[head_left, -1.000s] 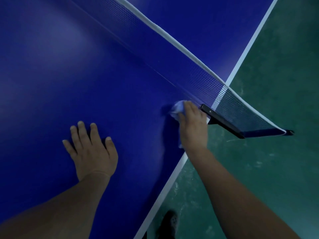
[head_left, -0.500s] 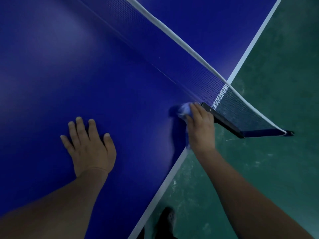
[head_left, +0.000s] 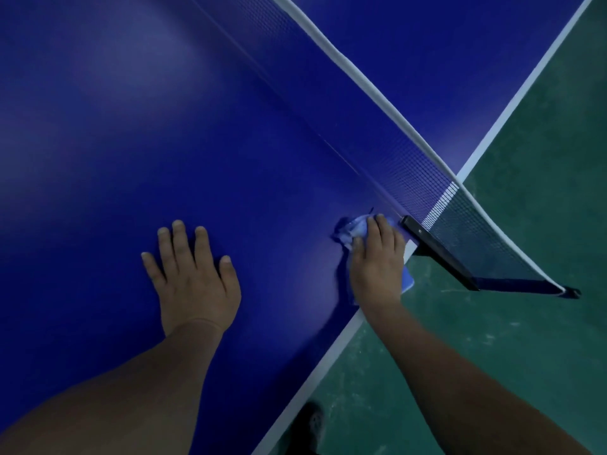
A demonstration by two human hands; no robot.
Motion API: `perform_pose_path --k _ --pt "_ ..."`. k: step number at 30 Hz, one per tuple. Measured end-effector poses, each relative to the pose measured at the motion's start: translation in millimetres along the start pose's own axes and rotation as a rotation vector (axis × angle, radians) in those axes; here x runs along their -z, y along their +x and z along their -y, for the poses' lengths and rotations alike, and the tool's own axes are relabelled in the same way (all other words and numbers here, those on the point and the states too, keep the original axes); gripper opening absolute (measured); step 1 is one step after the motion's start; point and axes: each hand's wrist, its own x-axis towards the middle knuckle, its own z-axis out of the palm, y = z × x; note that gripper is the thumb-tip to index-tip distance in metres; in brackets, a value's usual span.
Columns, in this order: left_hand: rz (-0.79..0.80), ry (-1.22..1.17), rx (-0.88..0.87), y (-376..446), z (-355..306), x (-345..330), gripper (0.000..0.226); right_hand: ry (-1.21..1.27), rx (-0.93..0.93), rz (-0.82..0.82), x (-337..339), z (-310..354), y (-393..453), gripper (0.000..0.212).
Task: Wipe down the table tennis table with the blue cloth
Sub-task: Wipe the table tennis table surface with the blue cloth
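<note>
Crumpled blue cloth (head_left: 356,229) now nearer net clamp (head_left: 437,251), under flat-pressing right hand (head_left: 377,257); left hand (head_left: 193,274) splayed.

Dim, cool light throughout — the colours read dark and muted. A soft, pale sheen spreads over the table tennis table (head_left: 138,103) toward 10 o'clock, without hard glare. The right hand (head_left: 377,261) throws a faint, diffuse shadow toward 9 o'clock. Wide-angle distortion bows the net (head_left: 387,126) and the table's white edge. Detail is soft, grainy — most blurred at 6 o'clock.
</note>
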Motion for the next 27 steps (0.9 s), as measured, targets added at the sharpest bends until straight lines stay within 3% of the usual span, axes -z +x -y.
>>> perform_pose_path --k 4,7,9,10,14,18,21,27 --pt "0.012 0.014 -0.002 3.1 0.6 -1.2 0.064 -0.113 0.016 -0.02 -25.9 28.2 -3.1 0.059" --pt "0.004 -0.001 -0.003 1.0 1.9 -0.3 0.065 -0.119 0.501 0.141 -39.7 68.3 -45.3 0.053" --pt "0.012 -0.009 0.001 1.7 2.7 2.0 0.067 -0.14 0.708 0.198 -36.4 54.9 -52.3 0.05" --pt "0.013 -0.016 0.001 3.0 2.1 1.4 0.065 -0.134 0.681 0.184 -31.8 38.5 -42.1 0.05" --pt "0.006 -0.034 0.005 0.7 3.3 0.4 0.061 -0.152 0.164 0.08 -15.5 -1.9 20.4 0.053" --pt "-0.037 -0.135 0.015 3.7 6.1 6.8 0.063 -0.13 0.005 0.06 -17.6 18.8 71.6 0.062" --pt "-0.128 -0.208 0.072 28.5 8.4 17.3 0.06 -0.114 0.126 0.089 -22.7 50.0 104.0 0.061" --pt "-0.217 -0.133 0.222 121.0 34.1 32.6 0.064 -0.15 0.479 0.154 -56.6 142.9 179.9 0.056"
